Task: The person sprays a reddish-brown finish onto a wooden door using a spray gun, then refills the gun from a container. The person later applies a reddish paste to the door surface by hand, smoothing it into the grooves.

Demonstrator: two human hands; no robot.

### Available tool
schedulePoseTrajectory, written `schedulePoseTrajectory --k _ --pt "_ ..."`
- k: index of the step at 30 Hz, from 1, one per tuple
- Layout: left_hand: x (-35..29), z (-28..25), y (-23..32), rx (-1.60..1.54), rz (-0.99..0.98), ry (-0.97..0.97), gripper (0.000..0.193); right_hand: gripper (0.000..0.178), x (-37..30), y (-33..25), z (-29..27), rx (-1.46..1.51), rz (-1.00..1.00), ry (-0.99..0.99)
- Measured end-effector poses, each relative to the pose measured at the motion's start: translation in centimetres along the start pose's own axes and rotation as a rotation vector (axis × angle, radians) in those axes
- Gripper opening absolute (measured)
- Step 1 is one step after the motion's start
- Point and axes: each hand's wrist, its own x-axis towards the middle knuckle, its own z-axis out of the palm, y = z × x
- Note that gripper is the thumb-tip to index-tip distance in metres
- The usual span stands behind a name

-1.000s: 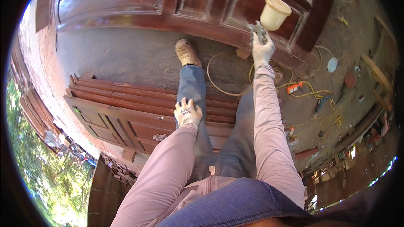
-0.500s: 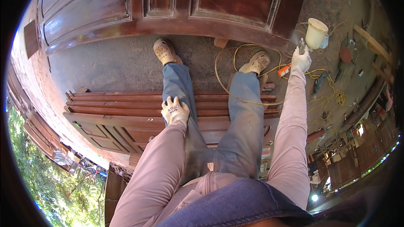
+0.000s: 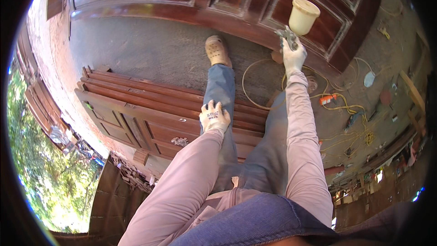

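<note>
In my gloved right hand [image 3: 295, 58] is a metal spray gun [image 3: 288, 38] with a cream paint cup [image 3: 303, 16] on top. The gun is over the near edge of a dark red-brown panelled door [image 3: 236, 20], close to its right end. My left hand [image 3: 215, 117], in a white glove, rests on my left knee with its fingers apart and nothing in it. A thin hose [image 3: 244, 82] loops over the floor below the right hand.
Several more brown panelled doors [image 3: 132, 123] are stacked by my legs. Yellow cords [image 3: 346, 105], an orange object [image 3: 328, 99] and scattered tools lie on the floor at the right. A wooden plank [image 3: 412, 92] is farther right.
My right hand has moved left with the spray gun, from beyond the door's right end to over its right part. My view has turned; the left hand stays on the knee.
</note>
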Motion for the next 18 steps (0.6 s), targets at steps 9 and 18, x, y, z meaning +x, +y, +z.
schedulePoseTrajectory --k 9,18 --pt "0.6 -0.8 -2.0 -0.082 0.002 -0.042 0.045 0.025 0.2 -11.5 16.0 0.528 0.193 -0.273" --pt "0.6 -0.7 -1.5 -0.081 0.019 -0.010 0.045 0.049 -3.5 -8.1 13.4 0.588 -0.050 -0.439"
